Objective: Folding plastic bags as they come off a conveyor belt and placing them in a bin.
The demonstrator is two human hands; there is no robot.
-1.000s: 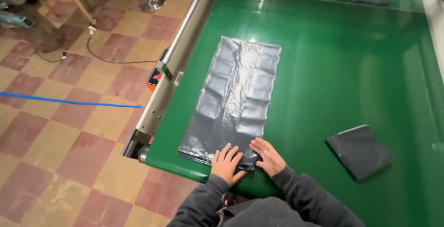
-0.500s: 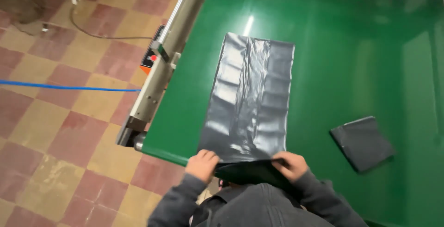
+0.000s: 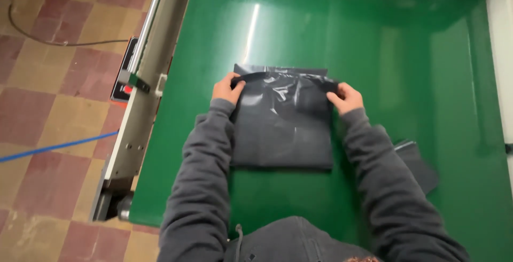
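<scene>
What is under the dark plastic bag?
The green table lies under the folded bag, showing all around it. Both hands, left and right, pinch its far edge. Anything between the bag's layers is covered.

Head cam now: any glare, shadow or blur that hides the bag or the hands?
Head view: a bright glare streak on the green table runs above the bag, not across it; small highlights on the bag's glossy fold; soft shadow along the table's far edge; left hand and right hand are sharp, gripping the folded edge; the second bag is partly hidden by the right sleeve.
</scene>
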